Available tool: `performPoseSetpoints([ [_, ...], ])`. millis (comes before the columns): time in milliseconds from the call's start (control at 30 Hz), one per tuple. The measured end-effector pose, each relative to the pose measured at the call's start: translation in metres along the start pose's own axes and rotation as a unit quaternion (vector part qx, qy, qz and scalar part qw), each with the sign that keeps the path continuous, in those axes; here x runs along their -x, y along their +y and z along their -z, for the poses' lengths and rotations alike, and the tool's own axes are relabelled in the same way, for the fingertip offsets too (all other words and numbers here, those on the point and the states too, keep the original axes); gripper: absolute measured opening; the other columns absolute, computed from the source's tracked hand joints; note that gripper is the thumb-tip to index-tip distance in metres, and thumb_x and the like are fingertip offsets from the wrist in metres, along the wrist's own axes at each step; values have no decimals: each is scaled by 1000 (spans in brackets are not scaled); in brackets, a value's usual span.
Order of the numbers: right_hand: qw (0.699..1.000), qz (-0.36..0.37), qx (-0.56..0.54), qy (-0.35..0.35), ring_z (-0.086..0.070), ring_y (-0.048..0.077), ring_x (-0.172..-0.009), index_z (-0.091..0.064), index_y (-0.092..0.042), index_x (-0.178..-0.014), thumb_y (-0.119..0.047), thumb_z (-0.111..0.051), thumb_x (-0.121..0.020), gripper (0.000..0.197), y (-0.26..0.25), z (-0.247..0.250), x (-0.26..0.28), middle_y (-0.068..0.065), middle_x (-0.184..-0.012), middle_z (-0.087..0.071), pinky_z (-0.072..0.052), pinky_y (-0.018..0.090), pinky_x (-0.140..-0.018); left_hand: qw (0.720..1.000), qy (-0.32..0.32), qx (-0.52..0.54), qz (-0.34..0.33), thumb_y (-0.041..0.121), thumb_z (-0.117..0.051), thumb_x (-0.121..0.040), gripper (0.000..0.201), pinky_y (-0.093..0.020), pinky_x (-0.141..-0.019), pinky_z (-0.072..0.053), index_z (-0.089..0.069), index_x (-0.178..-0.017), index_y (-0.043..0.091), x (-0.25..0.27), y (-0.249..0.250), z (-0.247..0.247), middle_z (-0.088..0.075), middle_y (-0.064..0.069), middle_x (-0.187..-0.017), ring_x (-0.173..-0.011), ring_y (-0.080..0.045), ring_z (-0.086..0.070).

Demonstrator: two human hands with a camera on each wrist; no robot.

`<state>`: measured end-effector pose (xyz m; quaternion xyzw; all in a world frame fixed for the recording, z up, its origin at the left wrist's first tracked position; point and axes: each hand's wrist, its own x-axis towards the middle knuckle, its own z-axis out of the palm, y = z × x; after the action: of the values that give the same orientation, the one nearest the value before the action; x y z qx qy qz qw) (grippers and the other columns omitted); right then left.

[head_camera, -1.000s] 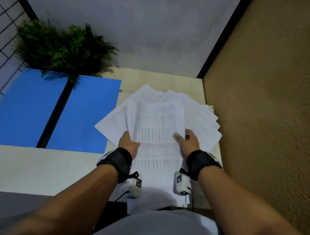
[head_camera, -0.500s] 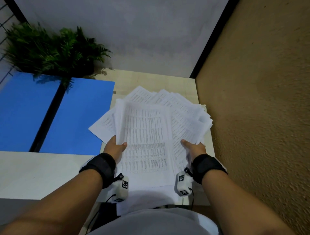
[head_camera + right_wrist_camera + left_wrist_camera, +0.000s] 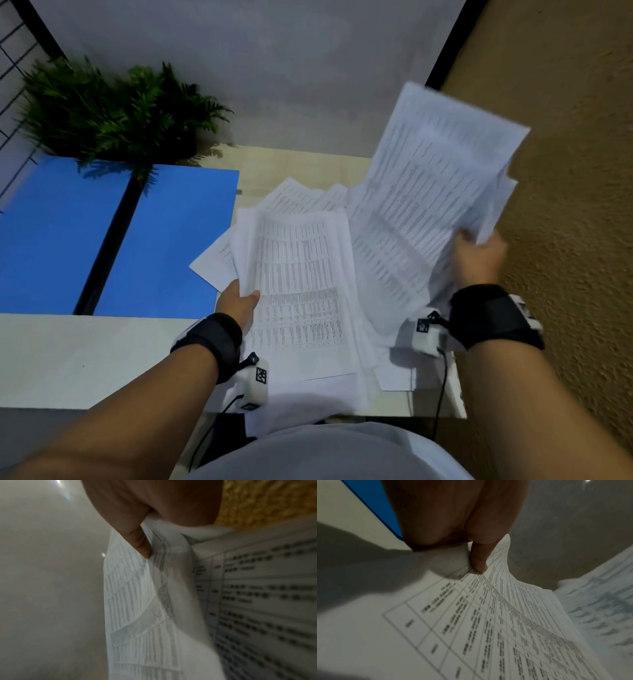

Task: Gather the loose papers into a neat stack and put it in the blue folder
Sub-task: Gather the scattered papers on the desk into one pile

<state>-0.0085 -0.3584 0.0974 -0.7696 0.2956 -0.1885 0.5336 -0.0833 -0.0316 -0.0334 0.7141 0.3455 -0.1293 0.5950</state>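
Printed white papers [image 3: 301, 284] lie fanned on the small desk [image 3: 294, 164] before me. My left hand [image 3: 239, 298] pinches the left edge of that pile, thumb on top [image 3: 479, 557]. My right hand [image 3: 479, 253] grips a separate bunch of sheets [image 3: 428, 192] and holds it lifted and tilted upright at the right; in the right wrist view the thumb [image 3: 139, 542] presses on those sheets [image 3: 140, 601]. The open blue folder [image 3: 164, 240] lies flat to the left, with a black spine down its middle. A corner of it [image 3: 373, 503] shows in the left wrist view.
A green potted fern [image 3: 113, 109] stands at the folder's far end and overhangs it. A rough tan wall [image 3: 565, 205] runs close along the right. A white table surface [image 3: 85, 356] lies at the near left. Cables hang from the wrist cameras at the desk's front edge.
My right hand has lifted a bunch of sheets off the pile, up and to the right. My left hand has stayed on the pile's left edge.
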Motion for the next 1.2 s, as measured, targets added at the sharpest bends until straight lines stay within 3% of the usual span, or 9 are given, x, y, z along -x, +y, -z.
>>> performPoseSetpoints([
  [100,991,120,-54,21,-63,9,-89,-66,0,-109,-13,-60,-91,23,-35,13,-3,3,-98,-63,-48,11,-69,1000,-22,8,9,19,-60,-92,26,-47,-99,-50,-55,-118,20,-1,1,3,-65,-10,-118,-108,-32,-62],
  [200,979,176,-105,-1,-65,-10,-77,-65,-15,-99,-18,-61,-88,12,-63,20,2,-4,-92,-67,-51,14,-75,999,-48,-6,20,19,-66,-89,36,-47,-100,-49,-55,-123,15,-8,-1,8,-65,-10,-122,-110,-32,-62],
  [300,984,147,-83,-59,-59,-15,-57,-63,-16,-90,-14,-63,-87,4,-76,11,9,-20,-66,-64,-49,17,-62,997,-76,-22,23,31,-69,-84,49,-48,-101,-48,-52,-127,14,-9,2,13,-64,-11,-127,-112,-31,-62],
  [433,975,21,17,-220,-47,-2,-29,-57,-8,-89,1,-55,-92,10,-56,-23,33,-1,-49,-52,-37,13,-33,992,-82,-89,37,57,-42,-94,66,-37,-74,-53,-39,-138,8,0,18,19,-65,-18,-98,-83,-33,-64],
  [567,932,-23,154,-326,-55,15,-64,-53,-22,-73,-6,-59,-91,25,-10,-62,44,4,-77,-55,-43,20,-59,985,-83,-137,58,68,-28,-92,81,-46,-102,-42,-27,-149,10,0,21,23,-47,-29,-142,-127,-43,-51],
  [633,928,-81,139,-337,-54,18,-62,-58,-10,-88,-6,-61,-90,6,11,-76,49,11,-82,-56,-47,23,-59,984,-82,-146,58,60,-33,-95,77,-49,-110,-37,-19,-152,11,-1,19,22,-39,-29,-149,-135,-43,-43],
  [767,959,-151,26,-239,-63,30,-96,-59,-5,-118,-4,-62,-90,28,42,-86,56,15,-109,-65,-51,38,-89,984,-68,-156,49,39,-42,-100,62,-50,-108,-39,-21,-151,9,-1,14,20,-42,-29,-147,-133,-45,-44],
  [933,971,-195,-4,-142,-62,32,-106,-60,-9,-123,-16,-62,-92,32,63,-85,42,13,-119,-66,-50,43,-98,988,-62,-138,18,20,-52,-98,40,-46,-96,-49,-43,-134,6,1,8,20,-59,-21,-129,-117,-43,-57],
  [1200,961,-192,5,-197,-57,30,-118,-54,-8,-133,-7,-57,-94,39,74,-88,51,9,-127,-61,-42,42,-107,992,-61,-104,41,27,-31,-105,48,-34,-113,-29,-30,-149,7,10,18,15,-41,-11,-152,-140,-30,-39],
])
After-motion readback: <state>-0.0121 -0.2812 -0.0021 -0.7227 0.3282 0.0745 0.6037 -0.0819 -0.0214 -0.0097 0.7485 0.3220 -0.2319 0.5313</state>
